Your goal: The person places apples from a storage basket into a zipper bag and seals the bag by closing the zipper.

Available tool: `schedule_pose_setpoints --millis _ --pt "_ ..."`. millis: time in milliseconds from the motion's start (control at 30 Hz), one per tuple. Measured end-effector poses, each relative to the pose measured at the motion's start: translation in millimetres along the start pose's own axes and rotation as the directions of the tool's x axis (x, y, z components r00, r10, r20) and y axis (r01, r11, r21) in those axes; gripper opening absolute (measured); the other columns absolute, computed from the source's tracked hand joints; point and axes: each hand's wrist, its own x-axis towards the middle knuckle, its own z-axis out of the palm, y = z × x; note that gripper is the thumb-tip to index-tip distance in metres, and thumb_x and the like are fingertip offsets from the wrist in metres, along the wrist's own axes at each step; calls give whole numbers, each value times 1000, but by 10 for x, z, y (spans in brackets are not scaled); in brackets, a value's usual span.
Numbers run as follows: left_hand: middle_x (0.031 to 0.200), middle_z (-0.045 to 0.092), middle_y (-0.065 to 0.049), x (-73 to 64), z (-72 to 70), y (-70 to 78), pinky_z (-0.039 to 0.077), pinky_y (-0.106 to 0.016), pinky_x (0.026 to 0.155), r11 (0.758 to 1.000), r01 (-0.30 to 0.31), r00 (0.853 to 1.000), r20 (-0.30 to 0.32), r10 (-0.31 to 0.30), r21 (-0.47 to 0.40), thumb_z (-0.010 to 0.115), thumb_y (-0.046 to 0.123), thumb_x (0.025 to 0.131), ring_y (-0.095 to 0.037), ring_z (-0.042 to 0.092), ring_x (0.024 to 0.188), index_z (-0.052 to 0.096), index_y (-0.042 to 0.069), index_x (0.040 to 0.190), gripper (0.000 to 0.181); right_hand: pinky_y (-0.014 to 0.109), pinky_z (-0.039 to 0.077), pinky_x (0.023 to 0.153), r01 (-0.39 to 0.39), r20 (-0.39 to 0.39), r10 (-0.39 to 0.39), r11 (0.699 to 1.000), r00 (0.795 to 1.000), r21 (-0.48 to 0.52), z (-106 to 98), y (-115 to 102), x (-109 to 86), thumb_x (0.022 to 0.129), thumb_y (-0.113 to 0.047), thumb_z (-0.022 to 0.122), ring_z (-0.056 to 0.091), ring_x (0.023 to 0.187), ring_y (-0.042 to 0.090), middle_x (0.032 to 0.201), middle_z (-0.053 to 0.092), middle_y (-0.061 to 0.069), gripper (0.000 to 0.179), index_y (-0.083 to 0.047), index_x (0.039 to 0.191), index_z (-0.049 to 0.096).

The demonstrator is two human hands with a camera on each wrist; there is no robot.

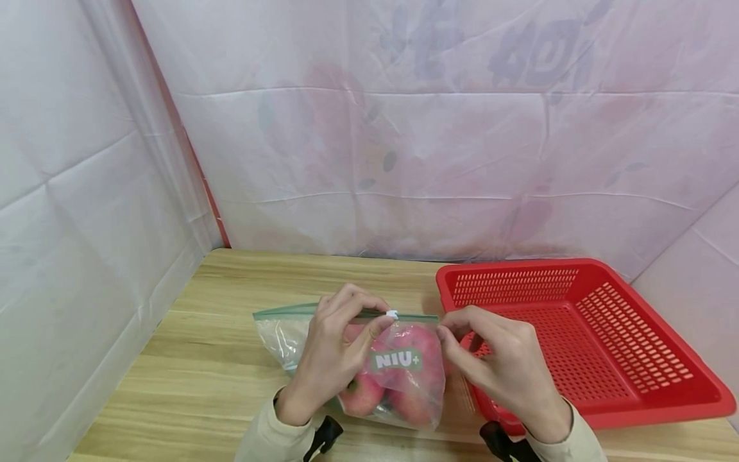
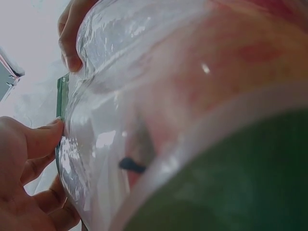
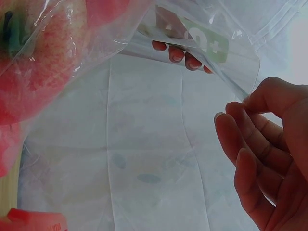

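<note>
A clear zip bag (image 1: 283,340) with a green-edged top and a "NIU+" label (image 1: 395,360) stands on the table, holding several red apples (image 1: 360,394). My left hand (image 1: 329,353) pinches the top edge between thumb and fingers, right at the white slider (image 1: 392,314). At the bag's upper right corner, my right hand (image 1: 505,359) pinches the plastic between thumb and index finger. The right wrist view shows that pinched corner (image 3: 243,94), with left fingertips (image 3: 177,54) seen behind the bag. Left of the slider, the green strips stand slightly apart.
A red perforated basket (image 1: 646,308) stands right of the bag, close to my right hand. The wooden table (image 1: 190,359) extends to the left. Pale printed cloth (image 1: 358,141) hangs behind the table and along both sides.
</note>
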Motion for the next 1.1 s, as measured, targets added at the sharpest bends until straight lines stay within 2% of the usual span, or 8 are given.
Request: schedule_pose_setpoints --millis 433,800,1100 --pt "97 66 4 -7 -11 -2 43 -34 85 1000 -1 1000 0 1 17 80 11 86 -10 64 94 71 15 98 16 11 51 56 28 -23 -28 1000 999 9 1 -15 4 103 -34 55 57 60 -4 77 69 -8 28 -15 88 69" --pt "97 65 5 -10 -30 -9 41 -35 86 1000 5 1000 3 -5 25 80 13 86 -9 64 93 71 16 98 15 10 52 57 -6 -5 6 1000 1000 -9 -12 -11 -8 103 -38 54 57 60 -4 77 70 -9 31 -16 88 69" --pt "96 66 4 -5 -41 -16 41 -36 86 999 -22 1000 -8 22 34 80 14 86 -10 64 92 71 16 98 14 11 52 57 -24 3 24 1000 1000 -14 -17 -3 -13 103 -39 53 58 60 -4 77 70 -9 32 -16 88 69"
